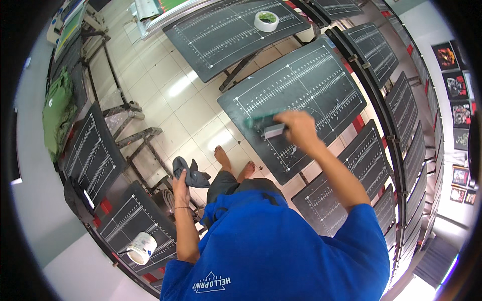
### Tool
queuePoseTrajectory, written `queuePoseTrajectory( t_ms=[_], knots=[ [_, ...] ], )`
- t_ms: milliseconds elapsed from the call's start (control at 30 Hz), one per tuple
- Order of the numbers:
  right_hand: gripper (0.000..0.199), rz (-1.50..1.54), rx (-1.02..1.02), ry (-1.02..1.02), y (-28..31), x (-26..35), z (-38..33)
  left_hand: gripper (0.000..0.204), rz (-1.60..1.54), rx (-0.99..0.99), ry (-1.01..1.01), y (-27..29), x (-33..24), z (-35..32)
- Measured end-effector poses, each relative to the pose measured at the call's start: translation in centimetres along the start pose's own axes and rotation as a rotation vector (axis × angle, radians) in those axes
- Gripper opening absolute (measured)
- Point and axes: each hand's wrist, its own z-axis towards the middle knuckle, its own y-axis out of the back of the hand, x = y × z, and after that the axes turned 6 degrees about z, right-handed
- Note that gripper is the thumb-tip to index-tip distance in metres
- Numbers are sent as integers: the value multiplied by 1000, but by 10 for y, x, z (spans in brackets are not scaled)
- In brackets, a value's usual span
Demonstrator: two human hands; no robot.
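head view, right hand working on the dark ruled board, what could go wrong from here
1. The right hand presses a pale block near the dark ruled board's lower edge; a slip could send it off the board.
2. Bare feet stand on glossy tiles below that edge, so a fall could hit them.
3. The left hand holds a dark cloth hanging loose, which might snag on the metal frames.

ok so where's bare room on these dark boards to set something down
The dark ruled board under the right hand is bare on its far half, beyond the grey block. The board behind it is free left of the white tape roll. It is crowded near the left hand, which holds a dark cloth.
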Motion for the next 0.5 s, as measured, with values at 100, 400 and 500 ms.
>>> queuePoseTrajectory(
  t_ms=[100, 400, 500],
  knots=[
    [40, -121, -180, -132, -1, -22, 65, 32, -114, 107, 155, 4, 19, -12],
    [39, -46, -134, 112, -49, 8, 3, 24, -86, 249, 280, -13, 36, -26],
    [41, -69, -33, 123, -28, 22, -91, 23, -191, 223, 321, 5, 52, -17]
  ],
)
